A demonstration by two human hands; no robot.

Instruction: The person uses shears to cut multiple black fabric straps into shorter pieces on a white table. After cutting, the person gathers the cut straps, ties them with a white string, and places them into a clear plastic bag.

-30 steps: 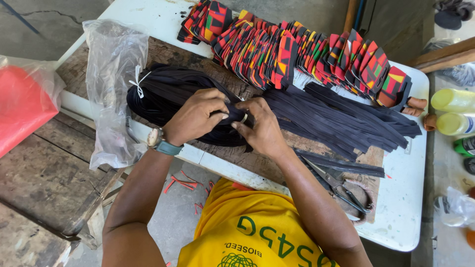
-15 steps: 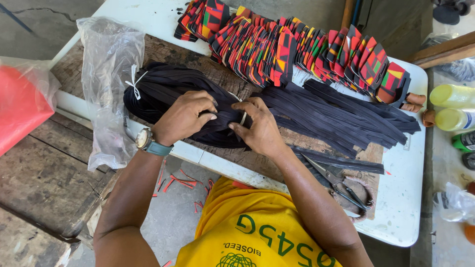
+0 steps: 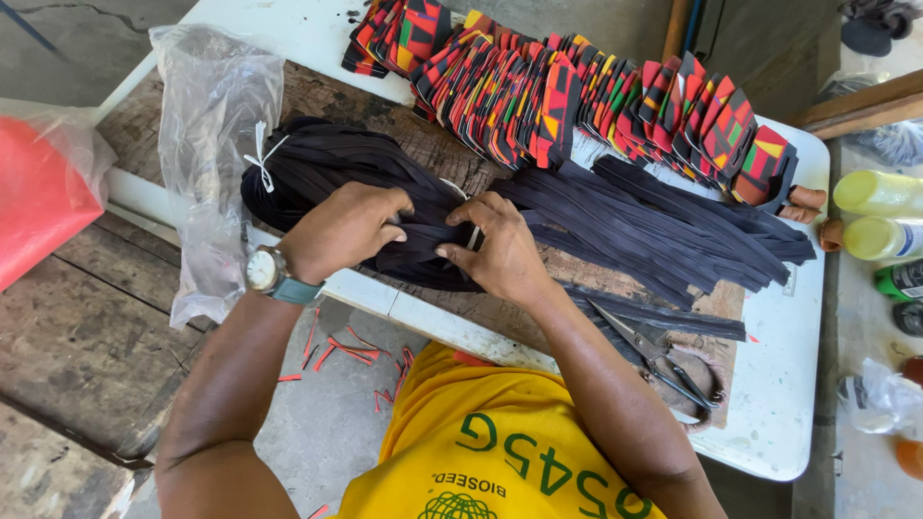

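Note:
A thick bundle of long black strips (image 3: 615, 221) lies across a worn wooden board (image 3: 356, 101) on a white table (image 3: 779, 384). My left hand (image 3: 341, 231) and my right hand (image 3: 495, 250) both grip the bundle at its middle, where a pale tie wraps it. A second white tie (image 3: 261, 154) binds the bundle's left end. My left wrist wears a watch (image 3: 264, 271). Behind the bundle stands a long row of red, black, yellow and green patterned pieces (image 3: 567, 91).
Scissors (image 3: 663, 356) lie on the board near my right forearm. A clear plastic bag (image 3: 207, 144) hangs off the table's left side, and a red bag (image 3: 43, 187) is further left. Yellow and green bottles (image 3: 880, 216) sit at right. Red scraps (image 3: 336, 351) litter the floor.
My hands have shifted slightly on the bundle's middle, fingers working at the pale tie. The view has tilted a little; the bundle stays in place.

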